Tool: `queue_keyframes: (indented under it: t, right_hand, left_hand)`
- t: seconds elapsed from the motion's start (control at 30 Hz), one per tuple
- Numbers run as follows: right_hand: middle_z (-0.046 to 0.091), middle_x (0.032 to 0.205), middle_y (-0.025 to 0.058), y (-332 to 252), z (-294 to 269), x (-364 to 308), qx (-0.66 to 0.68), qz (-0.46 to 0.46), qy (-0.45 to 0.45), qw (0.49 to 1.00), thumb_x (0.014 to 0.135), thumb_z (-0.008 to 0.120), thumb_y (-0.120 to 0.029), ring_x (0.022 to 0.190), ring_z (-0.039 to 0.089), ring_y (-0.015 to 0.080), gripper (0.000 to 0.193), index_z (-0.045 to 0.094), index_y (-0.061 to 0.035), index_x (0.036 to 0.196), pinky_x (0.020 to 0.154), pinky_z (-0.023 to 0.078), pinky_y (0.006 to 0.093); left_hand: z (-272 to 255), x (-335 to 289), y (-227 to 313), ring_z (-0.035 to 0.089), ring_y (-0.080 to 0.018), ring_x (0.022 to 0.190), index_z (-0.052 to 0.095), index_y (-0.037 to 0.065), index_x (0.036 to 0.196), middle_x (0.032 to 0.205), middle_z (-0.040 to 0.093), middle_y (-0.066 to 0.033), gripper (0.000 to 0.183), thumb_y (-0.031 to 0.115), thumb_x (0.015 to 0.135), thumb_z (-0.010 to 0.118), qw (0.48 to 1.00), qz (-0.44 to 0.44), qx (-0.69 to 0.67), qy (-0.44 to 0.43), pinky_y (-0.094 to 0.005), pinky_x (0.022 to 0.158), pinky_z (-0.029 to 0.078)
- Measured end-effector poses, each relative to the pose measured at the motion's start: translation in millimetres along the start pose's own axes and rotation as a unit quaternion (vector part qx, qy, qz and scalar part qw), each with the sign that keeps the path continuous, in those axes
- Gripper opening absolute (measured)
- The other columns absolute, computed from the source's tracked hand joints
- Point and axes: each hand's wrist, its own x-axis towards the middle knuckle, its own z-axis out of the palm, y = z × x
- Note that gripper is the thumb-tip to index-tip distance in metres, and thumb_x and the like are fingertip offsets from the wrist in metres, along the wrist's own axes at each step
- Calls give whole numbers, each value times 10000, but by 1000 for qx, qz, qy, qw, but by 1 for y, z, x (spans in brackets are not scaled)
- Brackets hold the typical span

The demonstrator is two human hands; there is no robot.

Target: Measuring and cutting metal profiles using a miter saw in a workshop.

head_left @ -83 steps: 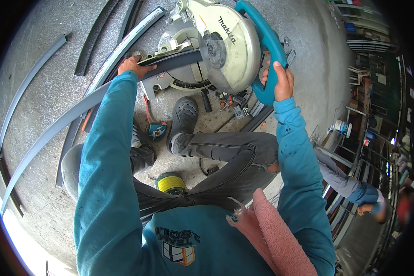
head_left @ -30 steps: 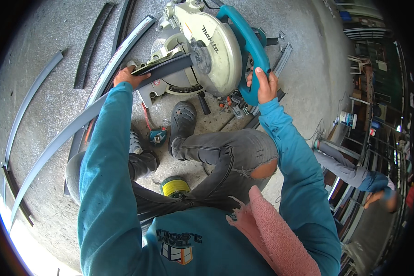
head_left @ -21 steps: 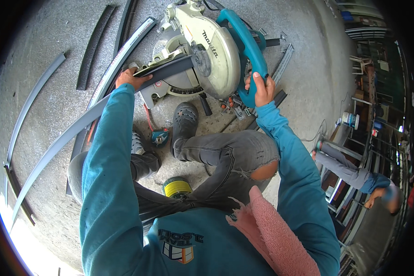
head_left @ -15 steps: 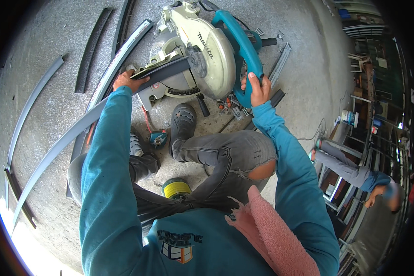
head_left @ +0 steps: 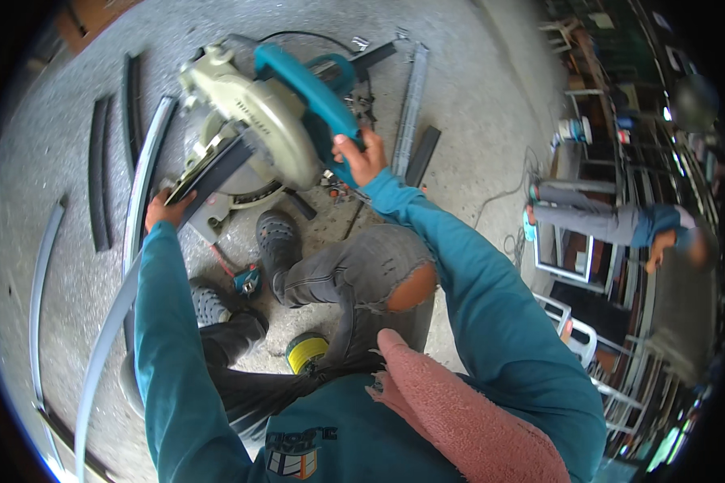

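Observation:
A miter saw [head_left: 259, 121] with a cream blade guard and a teal handle [head_left: 308, 90] stands on the concrete floor in front of me. My right hand [head_left: 361, 156] is wrapped round the lower part of that handle. A long dark grey metal profile [head_left: 221, 171] lies across the saw's base, and its long end runs back past my left arm. Closed on this profile, my left hand [head_left: 164, 211] holds it at the left of the saw. The guard covers the blade, so I cannot tell whether it touches the profile.
Several loose metal profiles [head_left: 99, 173] lie on the floor to the left. A teal tape measure [head_left: 248, 279] sits by my shoes, near a yellow-and-green round object [head_left: 306, 352]. Offcuts and a cable lie right of the saw. Another person [head_left: 620, 221] stands at the far right beside frames.
My view has turned, so the saw and both hands appear further left. Both hands keep their holds on the handle and the profile.

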Motion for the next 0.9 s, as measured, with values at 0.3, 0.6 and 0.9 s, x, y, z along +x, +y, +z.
queue_keyframes:
  t: [0.3, 0.6, 0.9]
  right_hand:
    - [591, 654, 93, 26, -9, -1, -46, -43, 38, 997, 777, 645, -328, 580, 567, 166, 343, 600, -7, 889, 541, 439, 326]
    - [627, 729, 139, 47, -12, -15, -95, -43, 61, 993, 755, 671, -326, 651, 614, 235, 351, 629, -23, 928, 601, 471, 359]
    - [608, 724, 67, -114, -24, 65, -195, -50, -49, 978, 788, 666, -335, 599, 586, 121, 418, 550, -16, 1031, 537, 485, 295]
  left_hand:
    - [-2, 4, 20, 622, -332, 951, 646, 130, 1071, 968, 661, -166, 613, 562, 641, 716, 999, 30, -8, 16, -411, 817, 468]
    - [2, 2, 30, 628, -325, 934, 665, 139, 1041, 947, 667, -153, 587, 559, 636, 727, 999, 41, 16, 21, -408, 816, 467]
    - [11, 12, 13, 630, -306, 949, 658, 150, 1070, 979, 669, -132, 621, 584, 630, 715, 998, 41, 35, 26, -396, 843, 461]
